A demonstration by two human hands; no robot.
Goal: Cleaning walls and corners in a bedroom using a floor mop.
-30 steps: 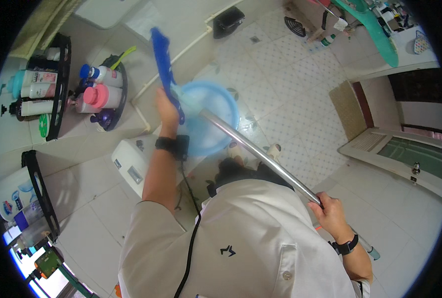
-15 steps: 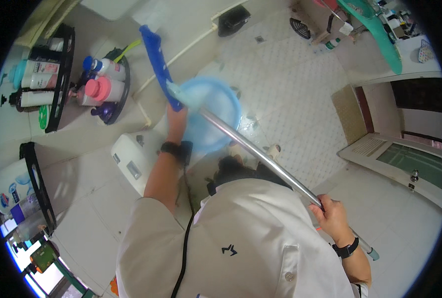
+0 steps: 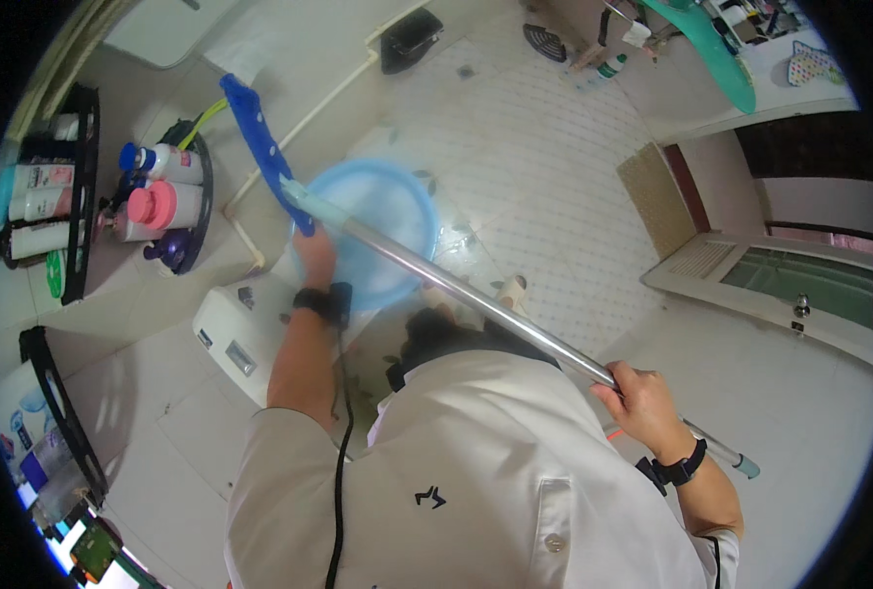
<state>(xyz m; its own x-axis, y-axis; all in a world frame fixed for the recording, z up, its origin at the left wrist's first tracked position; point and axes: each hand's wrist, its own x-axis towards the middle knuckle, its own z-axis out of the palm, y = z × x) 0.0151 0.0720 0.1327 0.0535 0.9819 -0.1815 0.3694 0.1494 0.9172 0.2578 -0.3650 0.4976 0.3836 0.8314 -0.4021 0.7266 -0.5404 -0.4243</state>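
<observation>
Your right fingers (image 3: 642,387) are wrapped around the smooth, shiny metal pole of a mop (image 3: 476,301) slanting across in front of you; your left hand (image 3: 316,260) meets the lower end of its long, soft, pale-spotted blue cloth head (image 3: 260,145), its fingers too hidden to tell whether they are clenched. Behind the mop's pale green joint (image 3: 318,205) is a round light-blue basin (image 3: 414,211), cloudy whitish inside, on patterned floor tiles (image 3: 554,167). Further left, a curved dark shelf (image 3: 204,218) holds bottles, one white with a chunky pink cap (image 3: 152,205).
</observation>
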